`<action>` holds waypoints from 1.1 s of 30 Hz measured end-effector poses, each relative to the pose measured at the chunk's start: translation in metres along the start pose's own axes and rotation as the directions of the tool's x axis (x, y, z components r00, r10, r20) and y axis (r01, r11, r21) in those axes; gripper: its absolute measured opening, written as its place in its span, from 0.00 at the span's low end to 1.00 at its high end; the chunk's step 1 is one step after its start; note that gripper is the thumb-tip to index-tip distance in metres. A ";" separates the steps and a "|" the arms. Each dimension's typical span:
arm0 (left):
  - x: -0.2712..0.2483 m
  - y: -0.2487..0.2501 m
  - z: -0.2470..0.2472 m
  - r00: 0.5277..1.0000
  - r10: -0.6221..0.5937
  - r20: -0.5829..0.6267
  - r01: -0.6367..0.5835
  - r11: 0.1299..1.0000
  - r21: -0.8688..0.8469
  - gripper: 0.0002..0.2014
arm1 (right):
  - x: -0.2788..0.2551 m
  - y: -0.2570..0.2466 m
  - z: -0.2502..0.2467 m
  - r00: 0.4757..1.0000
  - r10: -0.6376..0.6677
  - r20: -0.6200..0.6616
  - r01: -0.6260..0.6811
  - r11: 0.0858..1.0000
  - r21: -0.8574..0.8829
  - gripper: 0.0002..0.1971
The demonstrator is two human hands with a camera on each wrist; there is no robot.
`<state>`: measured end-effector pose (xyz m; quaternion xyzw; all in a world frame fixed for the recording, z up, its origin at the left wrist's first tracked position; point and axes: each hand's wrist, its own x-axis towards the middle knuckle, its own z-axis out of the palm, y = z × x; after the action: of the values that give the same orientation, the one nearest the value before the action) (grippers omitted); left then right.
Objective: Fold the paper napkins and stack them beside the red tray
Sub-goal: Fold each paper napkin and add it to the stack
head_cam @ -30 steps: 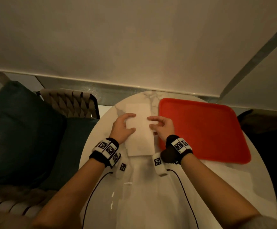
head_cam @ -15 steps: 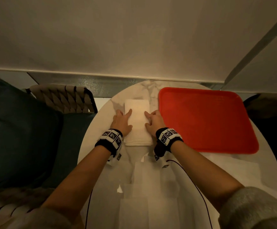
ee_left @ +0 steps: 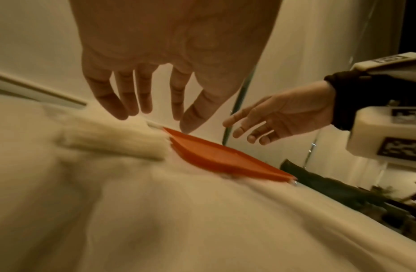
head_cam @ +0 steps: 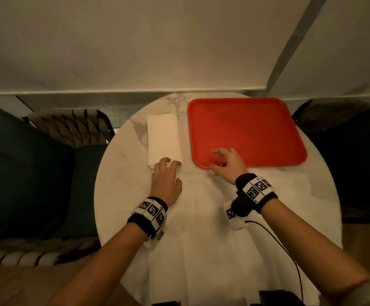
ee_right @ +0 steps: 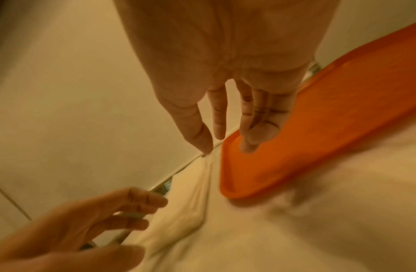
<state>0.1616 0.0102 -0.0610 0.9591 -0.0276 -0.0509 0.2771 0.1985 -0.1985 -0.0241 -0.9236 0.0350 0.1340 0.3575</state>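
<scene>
At the bottom of the head view, unfolded napkins (head_cam: 201,250) lie spread flat across the near half of the round marble table (head_cam: 117,173), overlapping one another; their edges are hard to separate in the dim light. Both forearms cross above them, each wrist wearing a black band with white marker blocks.

Mid-frame, the left hand (head_cam: 165,184) hovers palm down with fingers loosely spread, gripping nothing; its fingertips are over the near edge of the folded napkin stack, and the left wrist view shows a gap between fingers and paper. To its right, the right hand (head_cam: 228,165) is likewise loose and empty, fingers slightly curled over the near left corner of the tray (head_cam: 256,133). Whether they touch the rim cannot be told.

Further up, the stack (head_cam: 163,140) lies as a narrow white rectangle just left of the red tray, close beside it but apart, with a strip of marble between. Beyond the table in the upper frame is a pale wall (head_cam: 157,40); at left, a woven chair (head_cam: 69,127) with a dark cushion (head_cam: 20,168).
</scene>
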 end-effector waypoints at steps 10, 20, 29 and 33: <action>-0.088 0.074 0.059 0.939 0.192 0.285 -0.206 0.978 0.020 0.24 | -0.120 0.108 -0.036 0.981 0.182 -0.070 -0.183 0.983 -0.009 0.22; -0.120 0.130 0.117 0.895 0.186 0.405 -0.306 0.917 0.255 0.43 | -0.195 0.184 -0.025 0.958 0.286 0.004 -0.277 0.934 -0.225 0.32; -0.128 0.133 0.132 0.924 0.163 0.346 -0.262 0.929 0.260 0.37 | -0.202 0.200 -0.015 0.976 0.215 -0.041 -0.219 0.943 -0.252 0.33; -0.130 0.139 0.134 0.943 0.129 0.306 -0.221 0.932 0.287 0.34 | -0.203 0.205 -0.016 0.979 0.199 -0.047 -0.205 0.952 -0.228 0.32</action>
<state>0.0145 -0.1674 -0.0886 0.9676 -0.1607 -0.1568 0.1159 -0.0256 -0.3674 -0.0908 -0.9521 0.1175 0.1621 0.2311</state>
